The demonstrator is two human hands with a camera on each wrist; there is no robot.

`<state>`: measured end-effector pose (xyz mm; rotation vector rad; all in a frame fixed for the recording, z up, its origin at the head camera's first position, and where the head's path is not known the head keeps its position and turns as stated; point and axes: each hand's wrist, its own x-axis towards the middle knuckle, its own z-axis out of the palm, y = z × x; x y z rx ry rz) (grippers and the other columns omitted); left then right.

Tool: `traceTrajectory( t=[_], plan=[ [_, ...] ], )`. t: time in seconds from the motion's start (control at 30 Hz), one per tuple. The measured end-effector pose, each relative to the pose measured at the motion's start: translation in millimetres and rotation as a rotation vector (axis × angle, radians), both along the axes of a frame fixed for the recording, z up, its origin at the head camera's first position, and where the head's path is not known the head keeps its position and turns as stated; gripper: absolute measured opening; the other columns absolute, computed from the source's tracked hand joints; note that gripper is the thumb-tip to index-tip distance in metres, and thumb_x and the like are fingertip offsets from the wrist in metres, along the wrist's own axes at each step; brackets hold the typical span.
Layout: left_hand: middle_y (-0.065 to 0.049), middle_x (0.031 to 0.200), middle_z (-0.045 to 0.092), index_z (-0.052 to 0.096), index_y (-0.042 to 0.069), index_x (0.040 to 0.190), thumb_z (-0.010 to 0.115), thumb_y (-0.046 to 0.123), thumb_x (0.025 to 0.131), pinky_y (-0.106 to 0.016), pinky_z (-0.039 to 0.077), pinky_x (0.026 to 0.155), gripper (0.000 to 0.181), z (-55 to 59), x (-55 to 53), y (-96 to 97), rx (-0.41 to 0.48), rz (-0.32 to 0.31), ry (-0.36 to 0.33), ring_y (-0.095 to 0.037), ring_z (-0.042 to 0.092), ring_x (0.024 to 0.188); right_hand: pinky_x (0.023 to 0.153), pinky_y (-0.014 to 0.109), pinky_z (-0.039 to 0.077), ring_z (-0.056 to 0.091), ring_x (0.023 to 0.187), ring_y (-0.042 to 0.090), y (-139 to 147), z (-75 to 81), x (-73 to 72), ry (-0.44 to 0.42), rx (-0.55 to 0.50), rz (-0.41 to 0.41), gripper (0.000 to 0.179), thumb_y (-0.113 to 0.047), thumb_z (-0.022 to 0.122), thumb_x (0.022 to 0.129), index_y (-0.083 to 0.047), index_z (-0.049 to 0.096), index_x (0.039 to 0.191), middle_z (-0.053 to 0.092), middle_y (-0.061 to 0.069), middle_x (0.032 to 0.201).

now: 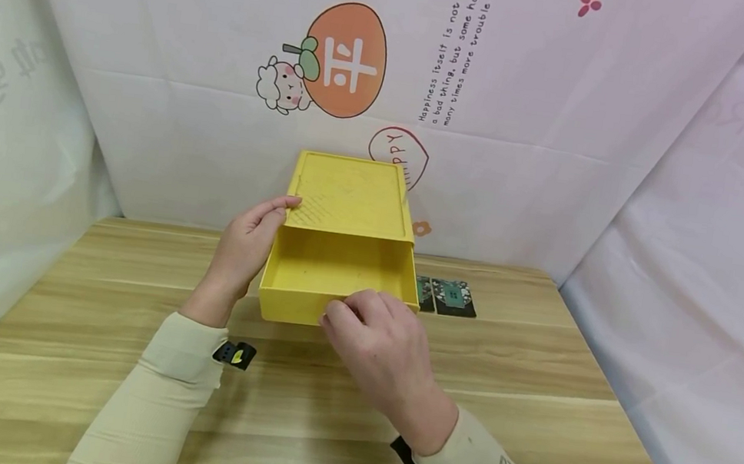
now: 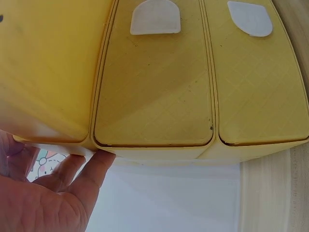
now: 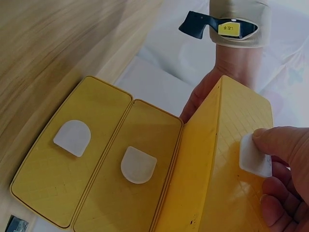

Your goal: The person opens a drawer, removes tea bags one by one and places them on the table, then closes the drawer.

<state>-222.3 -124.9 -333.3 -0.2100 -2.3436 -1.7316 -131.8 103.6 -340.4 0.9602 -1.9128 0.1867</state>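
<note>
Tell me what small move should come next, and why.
Perhaps the right hand should release the white handle it pinches: the top drawer stands open, the left hand touches the cabinet, and dark printed squares lie near it.

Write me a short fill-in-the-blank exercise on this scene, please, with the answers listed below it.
1. The handle pinched by the right hand is ____ in colour.
2. The drawer standing open in the yellow cabinet is the ____ one.
3. The number of closed drawers beneath it is ____.
4. In the head view, the left hand touches the cabinet on its ____ side.

Answers: white; top; two; left
</note>
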Motion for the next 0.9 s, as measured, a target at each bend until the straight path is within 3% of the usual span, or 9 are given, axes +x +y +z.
traceTrajectory(
  t=[0.27, 0.9],
  plan=[
    [0.010, 0.156, 0.053, 0.064, 0.029, 0.144, 0.042, 0.051, 0.110, -0.049, 0.034, 0.120, 0.046, -1.3, -1.4, -0.3, -0.001, 0.006, 0.000, -0.015, 0.040, 0.150, 0.055, 0.026, 0.051, 0.058, 0.063, 0.016, 0.2, 0.0, -4.4, -0.009, -0.014, -0.001, 0.010, -0.015, 0.077, 0.092, -0.013, 0.069, 0.086, 0.063, 0.002, 0.080],
    [0.010, 0.156, 0.053, 0.064, 0.029, 0.144, 0.041, 0.051, 0.110, -0.051, 0.033, 0.121, 0.047, -1.2, -0.9, 0.4, -0.008, 0.009, 0.002, -0.017, 0.041, 0.150, 0.066, 0.030, 0.058, 0.064, 0.071, 0.017, 2.1, 1.7, -9.8, -0.077, 0.023, -0.056, 0.015, -0.025, 0.083, 0.091, -0.013, 0.074, 0.093, 0.065, 0.002, 0.085]
  ],
)
